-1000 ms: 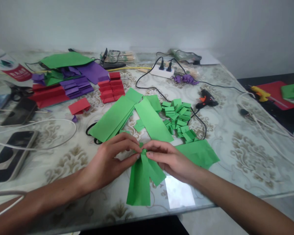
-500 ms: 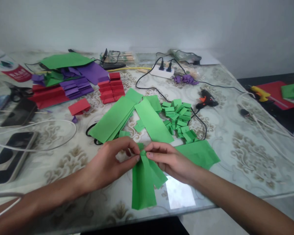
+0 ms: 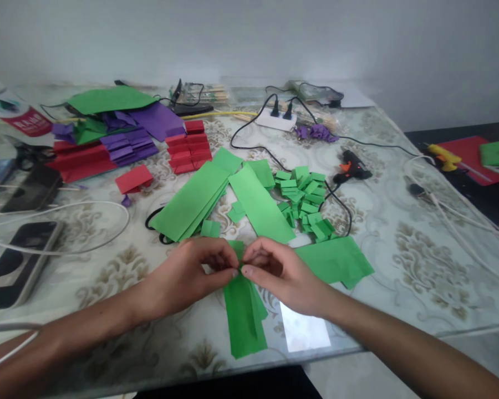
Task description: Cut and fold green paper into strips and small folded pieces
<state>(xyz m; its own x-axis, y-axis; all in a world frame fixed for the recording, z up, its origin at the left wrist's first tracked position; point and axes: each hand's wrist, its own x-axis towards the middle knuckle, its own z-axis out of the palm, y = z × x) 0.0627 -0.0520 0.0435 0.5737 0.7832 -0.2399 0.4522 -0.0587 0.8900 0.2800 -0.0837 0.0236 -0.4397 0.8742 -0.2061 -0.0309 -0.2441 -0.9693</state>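
Near the front edge of the table, my left hand [image 3: 199, 265] and my right hand [image 3: 280, 271] meet with fingertips almost touching. Both pinch a green paper strip [image 3: 244, 321] near its upper end, and its lower part hangs toward me. A second green layer shows behind its right side. My fingers hide the pinched spot. Just beyond my hands lie a stack of green paper strips [image 3: 193, 199] and a single green strip [image 3: 260, 205]. Many small folded green pieces [image 3: 303, 194] are heaped to their right. Another green sheet [image 3: 335, 260] lies beside my right hand.
A black glue gun [image 3: 351, 166] and its cord lie at right, with a white power strip [image 3: 275, 119] behind. Red folded paper [image 3: 189, 149], purple paper [image 3: 128, 147], scissors [image 3: 27, 155] and a phone [image 3: 20, 263] occupy the left. A yellow glue gun [image 3: 444, 158] is far right.
My right fingers have curled in closer to my left fingertips. The front green strip's right-hand flap has swung inward, behind the main strip.
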